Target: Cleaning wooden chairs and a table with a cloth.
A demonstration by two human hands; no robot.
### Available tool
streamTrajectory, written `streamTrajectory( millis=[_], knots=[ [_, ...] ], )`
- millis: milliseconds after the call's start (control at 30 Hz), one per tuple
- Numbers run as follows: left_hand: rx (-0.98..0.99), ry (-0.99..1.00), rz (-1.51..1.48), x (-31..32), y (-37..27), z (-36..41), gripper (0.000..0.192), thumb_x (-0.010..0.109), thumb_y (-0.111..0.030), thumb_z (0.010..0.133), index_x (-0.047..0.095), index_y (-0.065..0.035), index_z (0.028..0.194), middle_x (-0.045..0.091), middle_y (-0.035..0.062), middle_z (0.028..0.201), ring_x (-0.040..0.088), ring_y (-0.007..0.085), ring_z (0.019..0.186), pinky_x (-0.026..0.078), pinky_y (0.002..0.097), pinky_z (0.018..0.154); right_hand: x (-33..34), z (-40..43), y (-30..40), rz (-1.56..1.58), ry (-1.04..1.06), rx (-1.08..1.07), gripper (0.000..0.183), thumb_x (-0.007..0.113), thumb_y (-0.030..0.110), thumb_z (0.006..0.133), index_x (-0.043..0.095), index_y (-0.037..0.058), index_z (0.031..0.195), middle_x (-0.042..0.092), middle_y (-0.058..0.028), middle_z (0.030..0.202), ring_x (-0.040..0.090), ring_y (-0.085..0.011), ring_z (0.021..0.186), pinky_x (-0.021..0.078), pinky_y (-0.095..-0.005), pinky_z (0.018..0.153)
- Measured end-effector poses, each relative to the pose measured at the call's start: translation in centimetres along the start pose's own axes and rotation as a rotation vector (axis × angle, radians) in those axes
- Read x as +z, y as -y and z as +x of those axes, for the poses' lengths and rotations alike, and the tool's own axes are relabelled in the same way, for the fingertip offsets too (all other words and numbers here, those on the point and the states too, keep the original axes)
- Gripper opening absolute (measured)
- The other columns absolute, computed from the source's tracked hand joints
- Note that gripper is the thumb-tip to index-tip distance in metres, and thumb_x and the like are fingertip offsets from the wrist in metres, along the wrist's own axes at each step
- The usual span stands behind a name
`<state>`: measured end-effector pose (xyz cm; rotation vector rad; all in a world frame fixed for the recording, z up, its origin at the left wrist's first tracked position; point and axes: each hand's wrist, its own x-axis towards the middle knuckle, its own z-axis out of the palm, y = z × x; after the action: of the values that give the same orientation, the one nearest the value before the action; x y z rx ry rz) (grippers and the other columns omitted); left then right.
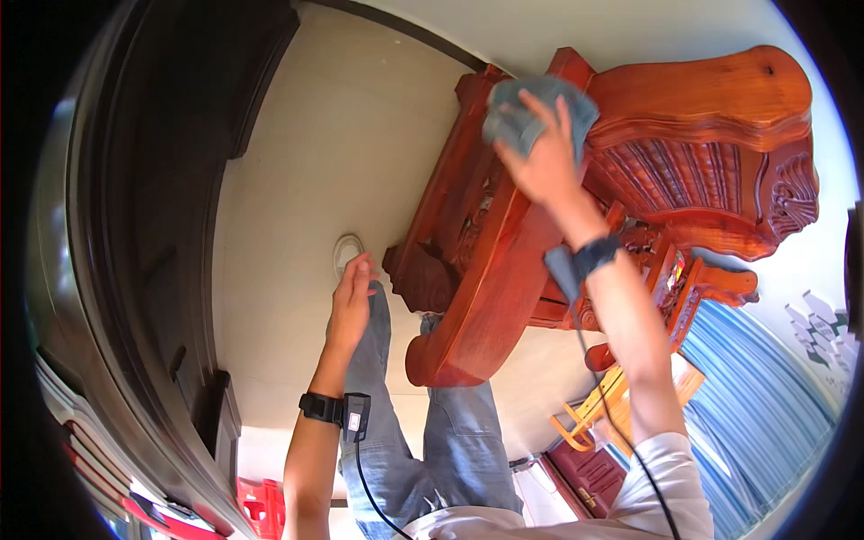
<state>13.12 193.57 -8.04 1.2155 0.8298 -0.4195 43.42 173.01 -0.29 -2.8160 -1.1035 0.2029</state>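
My right hand (pixel 543 152) presses a grey-blue cloth (pixel 520 111) against the far part of a carved reddish wooden armchair or bench, near where its armrest (pixel 499 270) meets the backrest (pixel 695 101). The fingers lie spread over the cloth, and the hand looks slightly blurred. My left hand (pixel 352 287) hangs free in front of my legs, left of the armrest's scrolled front end, with its fingers loosely bent and nothing in them. Both wrists wear black straps with a cabled device.
Dark wooden furniture (pixel 169 202) runs along the left side. A red plastic stool (pixel 262 506) stands at the lower left. To the right are a yellow wooden chair (pixel 587 412), blue curtains (pixel 749 418) and more carved seating. Cables hang from both wrists.
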Motion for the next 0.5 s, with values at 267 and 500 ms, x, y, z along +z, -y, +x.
streamTrajectory(
  millis=[267,500],
  knots=[
    [0.039,-0.014,0.061,-3.0,1.3,-0.4,0.051,0.040,-0.042,0.109,0.058,-0.0004,0.132,0.067,0.0132,0.121,0.064,0.0213,0.110,0.049,0.0336,0.093,0.6,-9.7,14.1,-0.068,0.250,-0.179,0.029,0.062,0.023,0.084,0.077,0.0036,0.099,0.071,-0.0224,0.100,0.058,-0.0412,0.116,0.0184,-0.0656,0.119],
    [0.125,-0.012,0.156,-4.5,-0.9,-2.0,0.053,0.038,-0.043,0.109,0.057,0.0002,0.132,0.066,0.0124,0.118,0.063,0.0206,0.109,0.049,0.0335,0.092,6.1,-24.5,27.4,-0.152,1.140,-0.454,0.054,0.054,0.027,0.087,0.065,-0.0088,0.126,0.051,-0.0313,0.144,0.045,-0.0439,0.136,0.0313,-0.0551,0.113]
  ],
)
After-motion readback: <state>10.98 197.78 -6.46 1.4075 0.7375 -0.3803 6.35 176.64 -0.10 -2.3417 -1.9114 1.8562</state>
